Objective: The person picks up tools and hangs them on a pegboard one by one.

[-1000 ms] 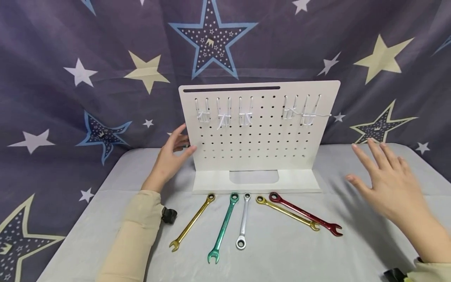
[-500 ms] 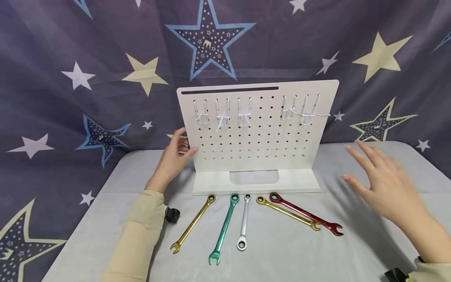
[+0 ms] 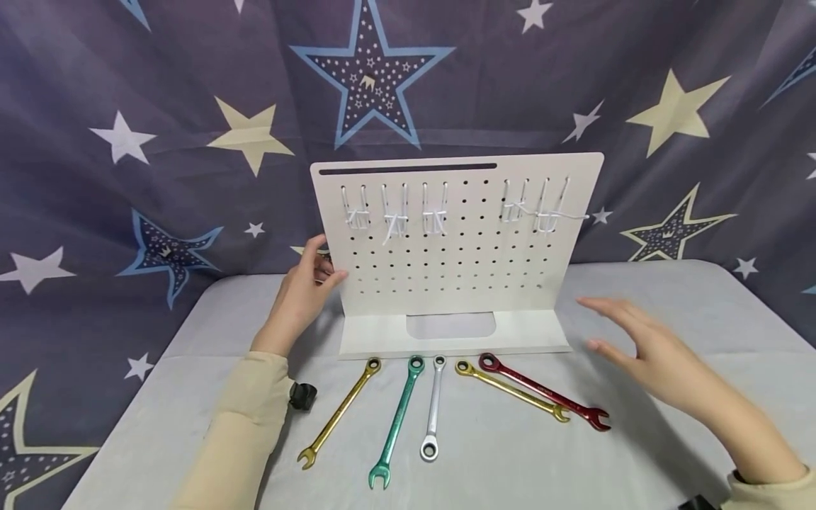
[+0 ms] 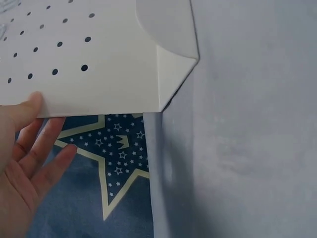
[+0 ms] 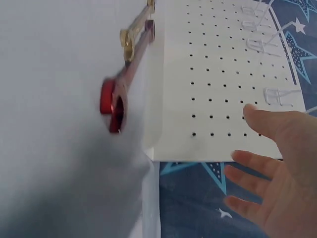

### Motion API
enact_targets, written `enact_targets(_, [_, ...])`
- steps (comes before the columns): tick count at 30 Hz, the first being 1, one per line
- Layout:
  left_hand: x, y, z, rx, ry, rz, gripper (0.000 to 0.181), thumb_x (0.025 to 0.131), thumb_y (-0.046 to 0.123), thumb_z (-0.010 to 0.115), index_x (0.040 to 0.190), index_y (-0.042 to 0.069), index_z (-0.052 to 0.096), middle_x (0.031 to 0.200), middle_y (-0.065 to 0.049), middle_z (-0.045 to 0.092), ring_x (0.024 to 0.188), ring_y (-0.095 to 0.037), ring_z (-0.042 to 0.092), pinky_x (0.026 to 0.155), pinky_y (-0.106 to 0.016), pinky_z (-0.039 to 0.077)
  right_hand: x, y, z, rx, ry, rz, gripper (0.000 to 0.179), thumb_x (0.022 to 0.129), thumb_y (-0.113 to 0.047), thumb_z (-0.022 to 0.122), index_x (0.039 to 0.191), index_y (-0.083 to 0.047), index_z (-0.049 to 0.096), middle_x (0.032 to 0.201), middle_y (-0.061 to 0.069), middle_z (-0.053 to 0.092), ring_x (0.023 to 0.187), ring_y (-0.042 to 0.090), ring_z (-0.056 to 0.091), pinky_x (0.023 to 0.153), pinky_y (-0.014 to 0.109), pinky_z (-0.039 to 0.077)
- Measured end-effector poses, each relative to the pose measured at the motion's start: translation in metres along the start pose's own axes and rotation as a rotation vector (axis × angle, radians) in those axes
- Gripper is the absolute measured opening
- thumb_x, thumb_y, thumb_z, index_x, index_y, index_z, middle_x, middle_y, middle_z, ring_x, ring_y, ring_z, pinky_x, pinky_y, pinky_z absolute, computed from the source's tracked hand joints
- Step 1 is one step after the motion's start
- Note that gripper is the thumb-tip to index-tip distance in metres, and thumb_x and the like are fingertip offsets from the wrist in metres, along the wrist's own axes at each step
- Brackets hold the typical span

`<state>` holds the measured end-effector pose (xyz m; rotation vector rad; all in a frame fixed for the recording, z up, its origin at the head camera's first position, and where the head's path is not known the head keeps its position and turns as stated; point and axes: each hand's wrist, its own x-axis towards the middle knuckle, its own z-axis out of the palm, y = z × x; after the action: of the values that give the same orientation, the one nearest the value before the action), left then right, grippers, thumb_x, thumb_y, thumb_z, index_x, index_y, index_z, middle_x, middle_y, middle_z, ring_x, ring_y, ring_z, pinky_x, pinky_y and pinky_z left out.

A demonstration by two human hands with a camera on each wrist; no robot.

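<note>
A white pegboard (image 3: 395,301) stands upright on its flat base at the back of the table. My left hand (image 3: 295,301) holds its left edge; in the left wrist view the thumb (image 4: 30,108) lies on the front face and the fingers reach behind. My right hand (image 3: 656,354) is off the board's right side with fingers spread, holding nothing. In front of the base lie several combination wrenches: a gold one (image 3: 339,414), a green one (image 3: 397,423), a silver one (image 3: 435,404), a second gold one (image 3: 510,387) and a red one (image 3: 545,392), the last two overlapping.
Several white wire hooks (image 3: 395,216) are fixed along the pegboard's upper part, with a gap right of the middle. A grey cloth (image 3: 497,467) covers the table. Behind it hangs a dark curtain (image 3: 191,64) with stars.
My right hand has moved left and lower, toward the board's right side. The left hand stays at the left edge. The head view has shifted slightly; the wrenches lie as before.
</note>
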<state>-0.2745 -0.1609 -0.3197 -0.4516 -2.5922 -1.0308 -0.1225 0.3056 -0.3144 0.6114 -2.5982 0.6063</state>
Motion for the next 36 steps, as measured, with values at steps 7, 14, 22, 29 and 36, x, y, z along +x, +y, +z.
enact_targets(7, [-0.003, 0.002, 0.001, 0.018, 0.025, -0.007, 0.063, 0.097, 0.019, 0.067, 0.147, 0.011, 0.031, 0.104, -0.014, 0.061, 0.093, -0.031, 0.064, 0.078, -0.045, 0.049, -0.001, -0.011, 0.017, 0.282, -0.122, 0.059, 0.041, 0.092, -0.005, 0.069, 0.132, -0.009, 0.061, 0.12, 0.007, 0.066, 0.098, 0.007, 0.063, 0.082, 0.022, 0.05])
enact_targets(14, [-0.004, 0.003, -0.001, 0.047, 0.044, 0.006, 0.065, 0.096, 0.018, 0.068, 0.148, 0.012, 0.03, 0.103, -0.014, 0.061, 0.09, -0.031, 0.064, 0.079, -0.045, 0.05, 0.001, -0.024, 0.034, 0.405, -0.193, 0.172, 0.027, 0.093, -0.006, 0.069, 0.12, -0.004, 0.067, 0.104, 0.007, 0.069, 0.087, 0.005, 0.064, 0.073, 0.028, 0.054])
enact_targets(22, [-0.007, 0.007, 0.004, 0.02, 0.066, -0.003, 0.065, 0.095, 0.017, 0.07, 0.148, 0.01, 0.033, 0.102, -0.013, 0.062, 0.09, -0.029, 0.064, 0.079, -0.044, 0.05, -0.006, -0.024, 0.05, 0.433, -0.267, 0.206, 0.029, 0.091, -0.006, 0.071, 0.119, 0.0, 0.066, 0.095, 0.004, 0.067, 0.079, 0.006, 0.064, 0.067, 0.026, 0.053])
enact_targets(29, [-0.011, 0.017, 0.01, 0.035, 0.054, -0.03, 0.064, 0.096, 0.02, 0.068, 0.148, 0.013, 0.032, 0.103, -0.01, 0.061, 0.091, -0.028, 0.064, 0.078, -0.043, 0.05, -0.021, -0.022, 0.054, 0.348, -0.353, 0.219, 0.02, 0.088, -0.007, 0.073, 0.108, -0.009, 0.069, 0.085, -0.009, 0.059, 0.072, 0.002, 0.058, 0.065, 0.026, 0.049])
enact_targets(36, [-0.005, 0.016, 0.009, 0.015, 0.038, -0.122, 0.062, 0.1, 0.025, 0.062, 0.15, 0.019, 0.027, 0.109, -0.011, 0.059, 0.099, -0.028, 0.062, 0.081, -0.044, 0.048, 0.0, -0.025, 0.059, 0.268, -0.44, 0.186, 0.015, 0.086, -0.012, 0.076, 0.098, -0.013, 0.067, 0.073, -0.012, 0.053, 0.067, 0.0, 0.048, 0.064, 0.026, 0.042])
